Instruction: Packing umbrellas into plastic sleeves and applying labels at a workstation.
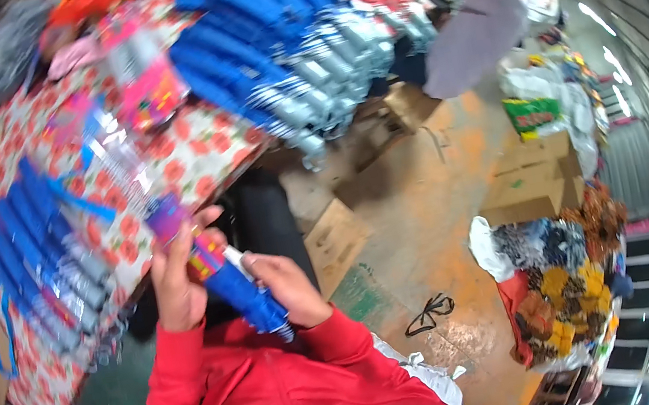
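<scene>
A long blue roll-shaped item [240, 294] with a narrow greyish tip slants in front of my chest. A clear plastic sleeve [129, 169] with purple, pink and yellow print runs from its upper end towards the table; whether the sleeve is around it or only against it I cannot tell. My left hand [178, 278] is closed around the printed part, thumb and fingers showing. Lower down, my right hand [285, 286] grips the blue item from the right side, with something white by its thumb.
Beyond my hands, a flower-patterned table [190, 152] bears a large pile of blue grey-ended items [260, 32], a smaller row [42, 252] and printed packages [136, 71]. Another person's pale sleeve [477, 32] is at the far right. Cardboard boxes [533, 179] and colourful bundles [564, 303] stand on the floor.
</scene>
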### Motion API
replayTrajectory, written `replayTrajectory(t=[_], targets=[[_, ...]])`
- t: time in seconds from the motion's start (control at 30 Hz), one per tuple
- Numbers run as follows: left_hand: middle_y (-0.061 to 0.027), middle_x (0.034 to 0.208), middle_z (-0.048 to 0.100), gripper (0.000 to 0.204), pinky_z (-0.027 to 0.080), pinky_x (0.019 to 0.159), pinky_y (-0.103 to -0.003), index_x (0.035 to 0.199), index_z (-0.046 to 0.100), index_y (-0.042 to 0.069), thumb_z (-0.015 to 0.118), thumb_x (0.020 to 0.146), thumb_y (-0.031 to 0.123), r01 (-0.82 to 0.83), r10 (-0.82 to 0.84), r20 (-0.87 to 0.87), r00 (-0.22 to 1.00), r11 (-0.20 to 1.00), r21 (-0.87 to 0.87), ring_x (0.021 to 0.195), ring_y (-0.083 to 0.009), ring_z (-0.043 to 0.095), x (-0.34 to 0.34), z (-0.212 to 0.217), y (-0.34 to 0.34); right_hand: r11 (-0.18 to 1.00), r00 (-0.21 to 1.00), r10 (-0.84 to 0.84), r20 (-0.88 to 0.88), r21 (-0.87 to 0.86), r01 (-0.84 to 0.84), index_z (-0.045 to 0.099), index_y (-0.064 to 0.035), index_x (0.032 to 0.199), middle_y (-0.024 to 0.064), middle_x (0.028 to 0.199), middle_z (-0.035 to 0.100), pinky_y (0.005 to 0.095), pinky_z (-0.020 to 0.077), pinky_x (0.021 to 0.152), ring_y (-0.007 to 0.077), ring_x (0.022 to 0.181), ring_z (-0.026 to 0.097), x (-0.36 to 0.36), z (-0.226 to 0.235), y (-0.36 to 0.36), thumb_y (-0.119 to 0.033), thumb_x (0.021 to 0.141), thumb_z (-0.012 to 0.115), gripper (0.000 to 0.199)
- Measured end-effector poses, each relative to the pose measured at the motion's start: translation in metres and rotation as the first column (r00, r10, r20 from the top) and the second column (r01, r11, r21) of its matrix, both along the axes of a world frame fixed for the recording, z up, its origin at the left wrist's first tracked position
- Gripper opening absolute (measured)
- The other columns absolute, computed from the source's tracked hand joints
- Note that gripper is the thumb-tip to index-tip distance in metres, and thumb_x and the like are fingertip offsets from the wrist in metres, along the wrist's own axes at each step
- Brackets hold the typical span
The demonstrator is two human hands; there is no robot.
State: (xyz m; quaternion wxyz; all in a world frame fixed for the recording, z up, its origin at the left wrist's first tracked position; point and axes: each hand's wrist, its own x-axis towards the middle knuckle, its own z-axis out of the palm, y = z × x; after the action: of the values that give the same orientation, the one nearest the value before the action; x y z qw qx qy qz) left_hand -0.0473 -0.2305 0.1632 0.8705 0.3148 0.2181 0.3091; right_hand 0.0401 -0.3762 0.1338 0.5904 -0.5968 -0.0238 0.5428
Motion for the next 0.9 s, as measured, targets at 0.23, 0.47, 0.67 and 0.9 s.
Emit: replayTrajectory(t=[0.23, 0.47, 0.67, 0.9], targets=[[-0.0156, 0.118, 0.066, 0.032, 0.053, 0.078, -0.027, 0.126, 0.055, -0.003, 0.055, 0.102, 0.018, -0.084, 0.080, -0.070, 0.994, 0.995, -0.047, 0.087, -0.0175, 0.064, -0.019, -0.002, 0.007, 0.976, 0.972, -0.077, 0.221, 0.218, 0.028, 0.062, 0.0049, 0.128, 0.0031, 0.104, 0.068, 0.0181, 0.0455, 0.074, 0.0060, 0.085, 0.056, -0.019, 0.021, 0.007, -0.022, 0.104, 0.053, 0.037], [-0.0145, 0.111, 0.070, 0.032, 0.054, 0.078, -0.028, 0.123, 0.059, -0.003, 0.060, 0.100, 0.018, -0.104, 0.080, -0.200, 0.977, 0.988, -0.112, 0.086, -0.0192, 0.068, -0.023, 0.003, 0.002, 0.971, 0.900, -0.025, 0.435, 0.224, -0.081, 0.070, 0.0062, 0.114, 0.0157, 0.125, 0.067, 0.0248, 0.0498, 0.090, 0.0173, 0.104, 0.063, -0.032, 0.038, -0.004, -0.005, 0.094, 0.065, 0.024], [-0.0129, 0.110, 0.068, 0.031, 0.055, 0.079, -0.029, 0.121, 0.059, -0.002, 0.061, 0.100, 0.021, -0.078, 0.064, -0.119, 0.991, 0.990, -0.118, 0.088, -0.0185, 0.067, -0.026, 0.001, -0.002, 0.974, 0.935, -0.017, 0.355, 0.217, -0.065, 0.066, 0.0075, 0.122, 0.0187, 0.126, 0.066, 0.0255, 0.0491, 0.093, 0.0198, 0.108, 0.063, -0.043, 0.041, -0.016, -0.002, 0.091, 0.068, 0.032], [-0.0131, 0.112, 0.064, 0.037, 0.055, 0.081, -0.030, 0.127, 0.054, -0.003, 0.057, 0.101, 0.023, -0.036, 0.026, -0.132, 0.991, 0.996, -0.077, 0.090, -0.0179, 0.064, -0.025, -0.002, -0.008, 0.970, 0.972, 0.086, 0.217, 0.206, -0.132, 0.059, 0.0086, 0.130, 0.0164, 0.120, 0.068, 0.0223, 0.0497, 0.086, 0.0154, 0.101, 0.063, -0.035, 0.033, -0.020, -0.003, 0.091, 0.069, 0.042]])
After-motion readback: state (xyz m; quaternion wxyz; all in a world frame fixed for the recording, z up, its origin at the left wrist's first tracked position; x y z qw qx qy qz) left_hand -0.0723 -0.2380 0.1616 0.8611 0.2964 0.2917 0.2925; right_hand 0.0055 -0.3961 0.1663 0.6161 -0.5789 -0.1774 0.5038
